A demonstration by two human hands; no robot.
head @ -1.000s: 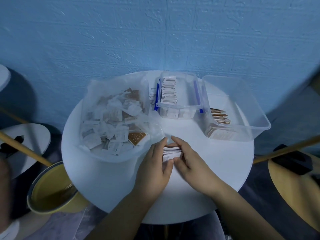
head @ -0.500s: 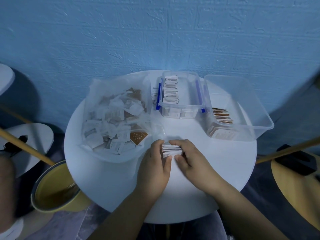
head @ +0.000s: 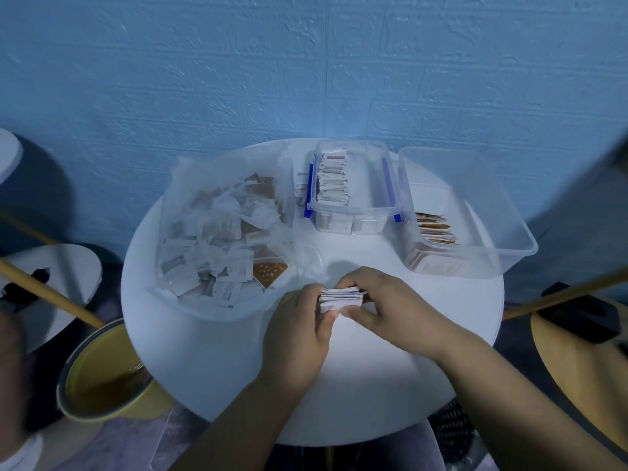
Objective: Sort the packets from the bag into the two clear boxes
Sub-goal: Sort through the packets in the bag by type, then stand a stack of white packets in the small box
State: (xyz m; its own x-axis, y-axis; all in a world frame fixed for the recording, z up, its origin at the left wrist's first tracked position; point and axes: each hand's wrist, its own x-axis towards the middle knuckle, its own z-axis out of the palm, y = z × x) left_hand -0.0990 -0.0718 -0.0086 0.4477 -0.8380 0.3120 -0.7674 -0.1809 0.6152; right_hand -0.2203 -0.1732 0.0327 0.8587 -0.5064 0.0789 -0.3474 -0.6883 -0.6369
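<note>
A small stack of white packets [head: 341,296] stands on the round white table [head: 238,362], pinched from both sides. My left hand [head: 299,331] holds its left end and my right hand [head: 390,304] curls over its right end. The clear plastic bag [head: 217,232] of mixed white and brown packets lies at the left. The smaller clear box [head: 353,188] with blue clips holds a row of white packets. The larger clear box [head: 465,212] at the right holds brown packets at its near left corner.
A yellow bowl [head: 102,379] sits below the table's left edge. Wooden sticks [head: 47,290] cross at left and right. A wooden stool [head: 584,362] with a black object stands at the right. The blue wall is right behind the table.
Both hands have closed tighter round the packet stack, squaring it up; the right hand's fingers now curl over its top. The stack stays at the same spot on the table.
</note>
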